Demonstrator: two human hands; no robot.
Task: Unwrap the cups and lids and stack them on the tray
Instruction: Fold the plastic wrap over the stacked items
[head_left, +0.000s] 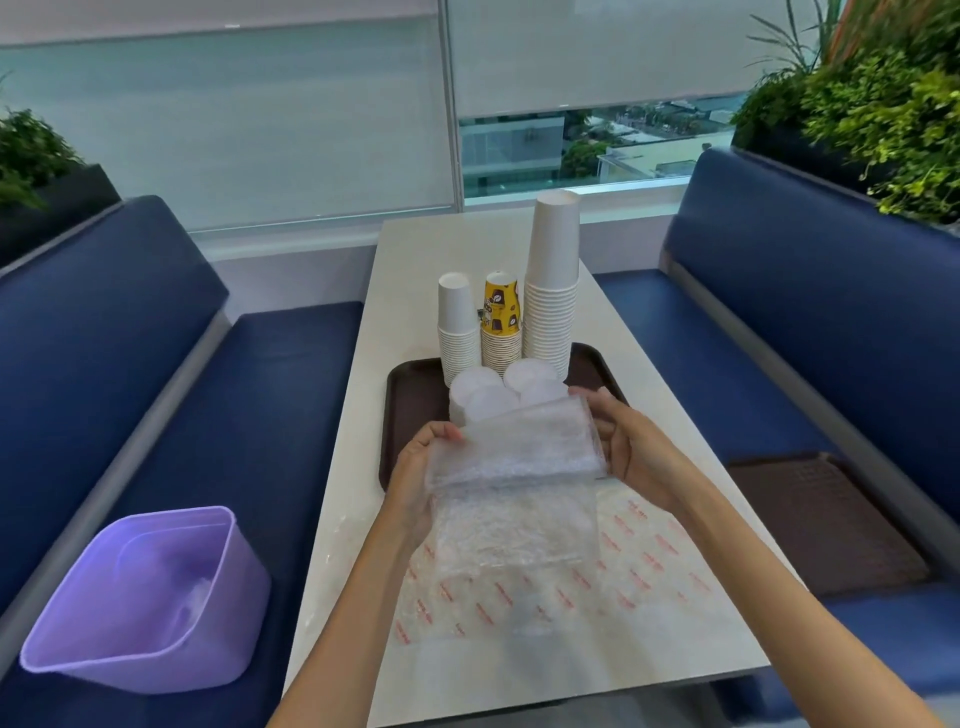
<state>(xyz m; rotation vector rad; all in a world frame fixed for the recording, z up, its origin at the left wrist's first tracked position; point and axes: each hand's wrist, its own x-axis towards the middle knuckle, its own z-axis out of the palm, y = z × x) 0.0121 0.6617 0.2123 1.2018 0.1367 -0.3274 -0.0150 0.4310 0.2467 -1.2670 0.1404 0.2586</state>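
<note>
**Handling.** The wrap (514, 467) is clear, crinkled film: light, limp, slippery and likely to tear. Grip it at its ends, not mid-span. Whether it holds any lids cannot be determined.

**Grip state.** The left hand (421, 467) holds the wrap's left end with its fingers curled round it. The right hand (631, 447) holds the right end, fingertips hooked over the far corner.

**Location.** The wrap hangs over the tray's (410, 384) near edge, its lower flap above the table's (415, 249) near half.

**Count.**
- Cup stacks (551, 291) on the tray: three along the far edge, two white and one printed yellow.
- Lids (483, 395): four tops visible, just in front of the cups.
- Printed sheet (623, 571): one, at the table's near edge.
- Bin (150, 597): one, on the left bench.
</note>
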